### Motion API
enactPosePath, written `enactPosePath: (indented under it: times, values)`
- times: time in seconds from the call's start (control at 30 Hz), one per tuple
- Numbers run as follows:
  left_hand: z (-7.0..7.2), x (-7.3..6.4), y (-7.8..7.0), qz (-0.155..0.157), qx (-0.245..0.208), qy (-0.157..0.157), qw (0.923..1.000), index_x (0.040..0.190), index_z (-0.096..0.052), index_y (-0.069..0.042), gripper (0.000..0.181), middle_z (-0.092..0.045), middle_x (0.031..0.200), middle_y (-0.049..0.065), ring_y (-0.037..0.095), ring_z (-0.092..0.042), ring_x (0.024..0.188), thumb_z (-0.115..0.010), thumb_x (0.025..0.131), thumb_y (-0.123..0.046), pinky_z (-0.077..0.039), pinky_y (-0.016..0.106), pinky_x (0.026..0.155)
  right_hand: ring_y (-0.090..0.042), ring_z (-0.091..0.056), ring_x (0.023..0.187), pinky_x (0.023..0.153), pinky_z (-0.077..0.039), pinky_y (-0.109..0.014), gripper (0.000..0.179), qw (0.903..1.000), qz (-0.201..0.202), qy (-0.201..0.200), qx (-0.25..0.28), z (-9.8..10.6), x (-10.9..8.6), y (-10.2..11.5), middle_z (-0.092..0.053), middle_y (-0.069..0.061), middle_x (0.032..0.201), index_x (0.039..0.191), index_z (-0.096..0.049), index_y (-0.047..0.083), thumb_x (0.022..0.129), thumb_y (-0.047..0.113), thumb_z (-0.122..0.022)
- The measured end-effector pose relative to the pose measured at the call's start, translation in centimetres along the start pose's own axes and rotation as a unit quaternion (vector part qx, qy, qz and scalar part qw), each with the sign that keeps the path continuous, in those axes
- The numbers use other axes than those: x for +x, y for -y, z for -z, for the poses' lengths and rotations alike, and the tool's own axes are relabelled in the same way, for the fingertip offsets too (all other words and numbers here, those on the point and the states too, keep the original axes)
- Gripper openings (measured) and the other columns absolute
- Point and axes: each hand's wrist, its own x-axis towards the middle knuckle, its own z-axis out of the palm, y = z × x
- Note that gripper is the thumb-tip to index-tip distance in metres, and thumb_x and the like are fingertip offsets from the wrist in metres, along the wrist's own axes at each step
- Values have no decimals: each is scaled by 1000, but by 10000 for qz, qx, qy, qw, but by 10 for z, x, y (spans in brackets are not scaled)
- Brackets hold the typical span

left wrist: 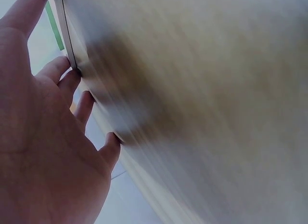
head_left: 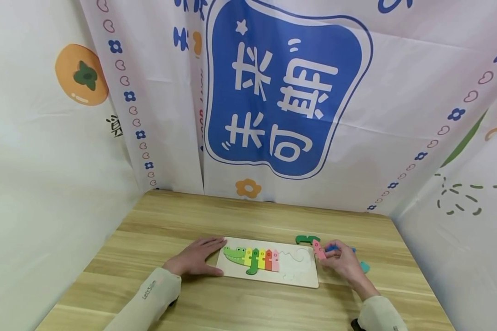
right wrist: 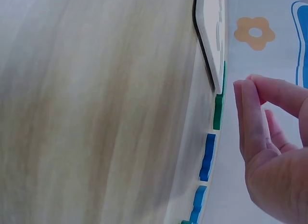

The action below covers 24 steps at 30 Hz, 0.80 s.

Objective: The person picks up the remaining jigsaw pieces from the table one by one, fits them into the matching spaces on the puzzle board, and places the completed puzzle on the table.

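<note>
Reaching in from the near side, a pale sleeve with printed lettering (head_left: 142, 301) leads to the left hand (head_left: 195, 259), and a second pale sleeve (head_left: 381, 315) to the right hand (head_left: 344, 264). Fingers extended and thumb apart, the left hand rests against the left end of a pale rectangular wooden puzzle board (head_left: 306, 276), grasping nothing. The right hand pinches a small pink pointed puzzle piece (head_left: 319, 250) between thumb and fingertips, at the board's right edge.

Set into the board from left to right are a light-green crocodile head (head_left: 234, 255), a yellow strip (head_left: 247, 257), a green strip with a leg (head_left: 254, 262), another yellow strip (head_left: 262, 259), an orange-red strip (head_left: 268, 261) and a pale pink strip (head_left: 275, 262); fine outlines mark the right half.

On the wood-grain table (head_left: 232, 308), a teal piece (head_left: 365, 266), a lighter blue piece (right wrist: 198, 204) and a dark blue wavy piece (right wrist: 208, 157) lie near the right hand. Just beyond the board's far edge lies a dark green piece (head_left: 308, 239).

Behind hangs white printed cloth (head_left: 397, 115) bearing an orange flower (head_left: 248, 188) and a blue panel with white characters (head_left: 269, 105).
</note>
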Motion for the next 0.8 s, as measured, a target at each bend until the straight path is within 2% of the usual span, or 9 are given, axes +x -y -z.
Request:
enactPosePath:
  times: [0.2, 0.37, 0.53, 0.73, 0.8]
  values:
    - [0, -1, 0, 30, 11, -29, 10000, 164, -32, -24, 103, -31, 170, 6, 39, -28, 156, -69, 83, -74, -24, 67, 123, -24, -68, 84, 69, -61, -34, 67, 9996, 60, 279, 40, -1, 1, 0, -61, -17, 109, 151, -51, 11, 90, -2, -74]
    - [-1, 0, 0, 48, -2, -25, 10000, 164, -31, -24, 103, -31, 170, 5, 39, -28, 156, -70, 83, -75, -24, 67, 123, -26, -70, 87, 74, -63, -35, 68, 9990, 20, 397, 226, -2, 1, 0, -55, -18, 119, 153, -51, 15, 91, -4, -72]
    - [-1, -1, 1, 57, 12, -30, 10000, 164, -31, -24, 103, -31, 171, 5, 39, -27, 156, -69, 83, -75, -23, 67, 123, -27, -70, 93, 75, -61, -36, 62, 9988, 46, 376, 302, -4, 1, 1, -55, -20, 129, 151, -52, 13, 93, -3, -70]
    - [-4, 0, 2, 55, -16, -29, 10000, 165, -30, -26, 103, -30, 171, 5, 40, -26, 156, -69, 83, -76, -22, 67, 124, -23, -71, 92, 80, -63, -34, 68, 9986, 190, 274, 400, -3, 3, 1, -56, -20, 130, 156, -45, 15, 95, 0, -70]
    - [-5, 0, 3, 68, 27, -40, 10000, 165, -30, -26, 103, -31, 171, 4, 39, -27, 156, -69, 83, -76, -23, 66, 124, -22, -70, 93, 81, -63, -33, 67, 9986, 255, 262, 390, -3, 3, 1, -58, -19, 128, 156, -47, 16, 95, 1, -72]
